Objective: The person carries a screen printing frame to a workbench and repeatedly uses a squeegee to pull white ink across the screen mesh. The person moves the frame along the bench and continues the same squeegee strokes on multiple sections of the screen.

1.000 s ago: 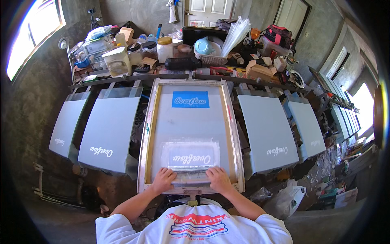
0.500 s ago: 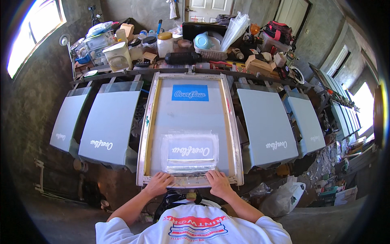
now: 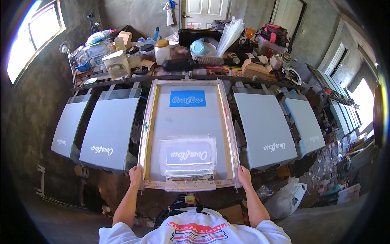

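Observation:
My left hand [image 3: 135, 175] grips the left side of a white-framed mesh screen [image 3: 191, 122] near its lower corner. My right hand [image 3: 244, 175] holds the matching spot on the right side. The screen carries a blue rectangle with script lettering [image 3: 187, 98] at the top and white script inside a pale taped patch [image 3: 187, 146] lower down. A flat squeegee-like bar [image 3: 190, 184] lies across the lower edge of the frame, between my hands.
Grey boards with white lettering flank the screen, left [image 3: 108, 122] and right [image 3: 266, 126]. A cluttered shelf with jars [image 3: 162, 51], a basket [image 3: 207, 59] and boxes [image 3: 254, 68] runs behind. More boards [image 3: 344, 118] stand at far right; a white plastic bag [image 3: 284, 199] lies low right.
Both hands moved from the screen's bottom edge outward to its sides and now grip the frame. The bar moved toward me onto the lower edge.

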Available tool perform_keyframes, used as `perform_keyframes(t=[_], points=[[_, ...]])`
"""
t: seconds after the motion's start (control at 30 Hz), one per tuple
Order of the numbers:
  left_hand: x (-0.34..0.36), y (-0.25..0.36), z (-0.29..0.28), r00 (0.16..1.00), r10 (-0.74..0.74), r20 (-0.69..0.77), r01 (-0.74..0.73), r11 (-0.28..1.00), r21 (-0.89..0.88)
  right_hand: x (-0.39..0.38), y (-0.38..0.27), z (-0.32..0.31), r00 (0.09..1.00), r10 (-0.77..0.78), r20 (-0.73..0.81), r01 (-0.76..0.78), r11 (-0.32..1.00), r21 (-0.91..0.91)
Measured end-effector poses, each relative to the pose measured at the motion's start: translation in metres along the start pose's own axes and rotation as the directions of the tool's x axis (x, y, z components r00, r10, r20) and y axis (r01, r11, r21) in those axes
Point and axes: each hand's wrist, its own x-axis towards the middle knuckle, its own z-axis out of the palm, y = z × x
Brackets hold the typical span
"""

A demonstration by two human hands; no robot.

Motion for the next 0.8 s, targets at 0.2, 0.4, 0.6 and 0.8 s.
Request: perform_keyframes(t=[0.2,0.4,0.6,0.8], points=[[-0.002,0.014,0.001,0.995,0.008,-0.099,-0.006,1.0,0.025,-0.005,-0.009,0.003,0.985,-0.089,-0.148,0.092,0.996,0.013],[-0.005,0.013,-0.014,0.998,0.003,-0.068,-0.003,1.0,0.0,-0.022,-0.03,-0.015,0.987,-0.049,-0.154,0.051,0.999,0.011],[-0.004,0.025,-0.009,0.999,0.048,-0.004,-0.048,0.984,-0.172,-0.045,-0.031,-0.031,0.971,-0.03,-0.237,0.05,0.996,0.078],[-0.022,0.055,0.049,0.996,0.04,0.084,-0.025,0.985,-0.174,-0.034,0.002,-0.079,0.947,-0.004,-0.322,0.041,0.993,0.108]])
